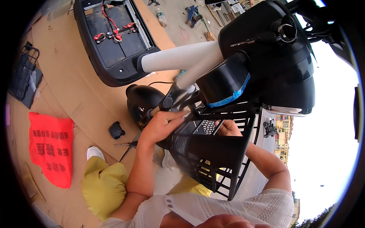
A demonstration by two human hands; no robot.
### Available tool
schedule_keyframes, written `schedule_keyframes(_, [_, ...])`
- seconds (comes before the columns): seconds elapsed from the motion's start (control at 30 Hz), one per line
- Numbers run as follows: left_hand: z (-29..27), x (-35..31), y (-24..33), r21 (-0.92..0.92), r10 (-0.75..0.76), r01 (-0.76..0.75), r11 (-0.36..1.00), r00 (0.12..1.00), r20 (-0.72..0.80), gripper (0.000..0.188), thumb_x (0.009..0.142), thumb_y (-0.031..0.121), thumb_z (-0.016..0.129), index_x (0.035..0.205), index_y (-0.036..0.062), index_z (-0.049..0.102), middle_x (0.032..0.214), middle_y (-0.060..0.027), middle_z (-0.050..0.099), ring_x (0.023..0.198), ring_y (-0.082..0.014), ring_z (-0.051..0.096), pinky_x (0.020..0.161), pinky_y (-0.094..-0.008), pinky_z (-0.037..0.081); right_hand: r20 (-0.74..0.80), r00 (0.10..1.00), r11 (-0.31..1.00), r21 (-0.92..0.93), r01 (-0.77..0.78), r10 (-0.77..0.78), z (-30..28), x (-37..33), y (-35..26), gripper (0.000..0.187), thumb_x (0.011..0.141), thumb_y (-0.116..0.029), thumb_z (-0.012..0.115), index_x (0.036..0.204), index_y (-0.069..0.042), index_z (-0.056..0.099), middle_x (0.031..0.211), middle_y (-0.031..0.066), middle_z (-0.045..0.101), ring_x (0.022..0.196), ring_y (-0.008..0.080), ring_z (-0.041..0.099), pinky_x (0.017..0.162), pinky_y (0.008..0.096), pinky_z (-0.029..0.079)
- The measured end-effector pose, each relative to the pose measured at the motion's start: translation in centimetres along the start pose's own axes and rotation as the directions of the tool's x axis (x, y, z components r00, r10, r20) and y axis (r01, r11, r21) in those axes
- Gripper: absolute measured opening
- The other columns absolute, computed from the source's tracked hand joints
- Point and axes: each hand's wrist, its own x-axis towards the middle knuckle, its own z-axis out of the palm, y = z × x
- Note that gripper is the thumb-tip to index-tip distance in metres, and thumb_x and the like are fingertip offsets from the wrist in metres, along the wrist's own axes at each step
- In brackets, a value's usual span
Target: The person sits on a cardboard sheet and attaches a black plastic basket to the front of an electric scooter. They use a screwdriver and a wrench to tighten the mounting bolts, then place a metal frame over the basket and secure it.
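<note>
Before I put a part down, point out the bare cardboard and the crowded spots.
Bare cardboard spreads between the red sheet and the black tray. Lower right of it lie a small black part and a tool. Tightest is around the black basket, where the left hand and right hand are.

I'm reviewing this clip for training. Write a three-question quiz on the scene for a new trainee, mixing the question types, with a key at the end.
1. Which of these is the right hand nearest to?
a) the keys
b) the basket
c) the white shoe

2. True or false: the red cloth lies on the cardboard.

3. Fill in: the strip along the edge of the black box is ____.

Key: 1. b; 2. true; 3. blue.
</note>
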Motion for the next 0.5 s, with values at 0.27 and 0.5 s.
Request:
schedule_keyframes(0.27, [0.2,0.2,-0.8,-0.037,0.013,-0.013,0.999,1.000,0.004,0.033,0.094,0.016,0.057,0.120,-0.0032,0.062,0.104,-0.0110,0.071,0.092,-0.0098,0.058,0.087,-0.0267,0.046,0.517,0.844,0.629,0.612,-0.479,0.141,-2.6,1.1,-0.6,0.032,0.101,-0.035,0.049,0.101,-0.006,0.061,0.054,-0.0067,0.030,0.047,0.0063,0.028,0.045,0.0220,0.025])
schedule_keyframes(0.5, [0.3,0.0,-1.4,-0.059,0.047,-0.049,0.997,0.998,-0.045,0.032,0.093,0.016,0.061,0.119,-0.0028,0.064,0.097,-0.0074,0.071,0.087,-0.0095,0.060,0.082,-0.0251,0.047,0.152,0.972,0.970,0.139,-0.198,0.176,-0.9,-0.8,-3.1,0.016,0.093,-0.018,0.055,0.095,-0.003,0.060,0.084,-0.0007,0.059,0.079,0.0087,0.056,0.073,0.0242,0.046])
